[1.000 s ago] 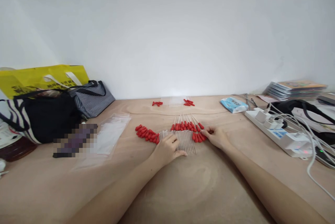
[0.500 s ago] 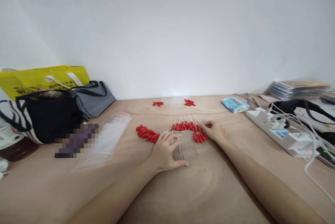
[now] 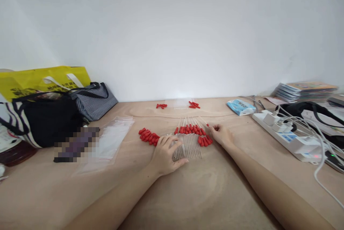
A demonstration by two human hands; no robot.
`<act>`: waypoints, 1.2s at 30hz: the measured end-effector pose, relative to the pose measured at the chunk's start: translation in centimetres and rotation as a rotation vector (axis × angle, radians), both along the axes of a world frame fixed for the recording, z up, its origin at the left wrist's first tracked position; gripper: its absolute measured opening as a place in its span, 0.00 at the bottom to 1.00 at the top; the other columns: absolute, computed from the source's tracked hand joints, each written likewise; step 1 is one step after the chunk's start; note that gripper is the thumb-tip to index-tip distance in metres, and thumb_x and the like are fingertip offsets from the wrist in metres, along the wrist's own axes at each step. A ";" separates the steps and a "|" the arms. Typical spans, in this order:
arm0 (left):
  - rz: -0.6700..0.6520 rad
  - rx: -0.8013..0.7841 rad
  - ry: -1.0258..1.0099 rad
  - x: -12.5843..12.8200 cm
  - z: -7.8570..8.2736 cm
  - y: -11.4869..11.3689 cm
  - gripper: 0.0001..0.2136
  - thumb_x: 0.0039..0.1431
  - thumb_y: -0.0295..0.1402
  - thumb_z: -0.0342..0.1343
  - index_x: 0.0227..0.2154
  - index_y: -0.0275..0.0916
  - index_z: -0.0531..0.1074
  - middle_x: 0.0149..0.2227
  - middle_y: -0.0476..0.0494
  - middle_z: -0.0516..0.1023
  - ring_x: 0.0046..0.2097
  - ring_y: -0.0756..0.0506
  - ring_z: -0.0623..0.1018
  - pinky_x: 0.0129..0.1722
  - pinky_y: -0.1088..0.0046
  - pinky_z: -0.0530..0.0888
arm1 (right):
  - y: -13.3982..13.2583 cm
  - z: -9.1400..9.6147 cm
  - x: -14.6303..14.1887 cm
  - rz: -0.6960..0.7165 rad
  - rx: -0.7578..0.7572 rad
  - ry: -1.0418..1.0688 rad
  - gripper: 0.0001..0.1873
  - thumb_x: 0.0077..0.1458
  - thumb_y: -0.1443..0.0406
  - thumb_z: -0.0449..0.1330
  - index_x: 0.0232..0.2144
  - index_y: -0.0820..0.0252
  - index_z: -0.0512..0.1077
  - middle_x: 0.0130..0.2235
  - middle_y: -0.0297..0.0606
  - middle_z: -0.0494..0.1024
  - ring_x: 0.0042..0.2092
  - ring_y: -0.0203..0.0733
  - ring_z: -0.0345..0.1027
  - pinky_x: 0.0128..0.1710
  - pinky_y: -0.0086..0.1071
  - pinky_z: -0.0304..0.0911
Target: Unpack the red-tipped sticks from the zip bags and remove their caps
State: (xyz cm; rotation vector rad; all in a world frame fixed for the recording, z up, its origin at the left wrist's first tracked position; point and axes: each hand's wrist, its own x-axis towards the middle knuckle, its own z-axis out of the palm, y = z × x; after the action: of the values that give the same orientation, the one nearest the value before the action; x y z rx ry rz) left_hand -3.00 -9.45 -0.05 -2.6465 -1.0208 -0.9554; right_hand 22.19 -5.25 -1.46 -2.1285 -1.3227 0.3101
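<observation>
Clear glass droppers with red rubber bulbs lie in rows on the wooden table (image 3: pixel 204 187). One row of glass tubes (image 3: pixel 191 146) lies side by side near me, with red bulbs (image 3: pixel 148 137) at its left end and more at its right. My left hand (image 3: pixel 165 154) rests on the left part of this row, fingers curled over the tubes. My right hand (image 3: pixel 220 134) pinches one red-bulbed dropper (image 3: pixel 208 125) at the right end of a second row (image 3: pixel 190 127) just behind.
A clear plastic bag (image 3: pixel 113 140) lies left of the droppers; striped and black bags (image 3: pixel 48 115) and a yellow bag stand far left. More droppers (image 3: pixel 188 104) lie by the wall. A tissue pack (image 3: pixel 240 107), a power strip (image 3: pixel 292 137) with cables and stacked booklets (image 3: pixel 303 92) are right.
My left hand has slid slightly along the near row of tubes, fingers curling. My right hand moved back from the near row's right end to the second row and pinched a dropper.
</observation>
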 end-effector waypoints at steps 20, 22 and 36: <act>0.052 0.257 0.021 -1.7 0.3 -0.1 0.09 0.58 0.33 0.48 0.38 0.45 0.72 0.36 0.49 0.78 0.43 0.45 0.73 0.53 0.56 0.55 | -5.8 0.6 -6.1 0.784 0.626 -0.222 0.08 0.54 0.62 0.53 0.26 0.58 0.68 0.27 0.31 0.73 0.33 0.36 0.61 0.38 0.35 0.46; 0.040 0.234 0.030 -1.6 0.2 -0.1 0.08 0.58 0.32 0.48 0.35 0.45 0.73 0.34 0.50 0.78 0.42 0.45 0.73 0.55 0.55 0.53 | -5.9 0.6 -6.4 0.794 0.635 -0.213 0.08 0.54 0.62 0.52 0.27 0.58 0.68 0.27 0.31 0.74 0.32 0.36 0.61 0.38 0.35 0.46; -0.022 0.235 0.029 -1.7 0.6 -0.7 0.07 0.56 0.28 0.49 0.30 0.44 0.72 0.31 0.54 0.79 0.39 0.47 0.75 0.56 0.53 0.51 | -6.2 0.1 -6.7 0.842 0.754 -0.394 0.09 0.54 0.64 0.53 0.27 0.57 0.72 0.23 0.33 0.70 0.31 0.37 0.55 0.39 0.38 0.44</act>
State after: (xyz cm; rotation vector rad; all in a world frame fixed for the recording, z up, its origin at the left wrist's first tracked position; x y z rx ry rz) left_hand -4.67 -10.15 0.55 -2.4749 -0.8187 -0.9736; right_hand 15.54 -11.42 -1.35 -0.9627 -2.0994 -0.2768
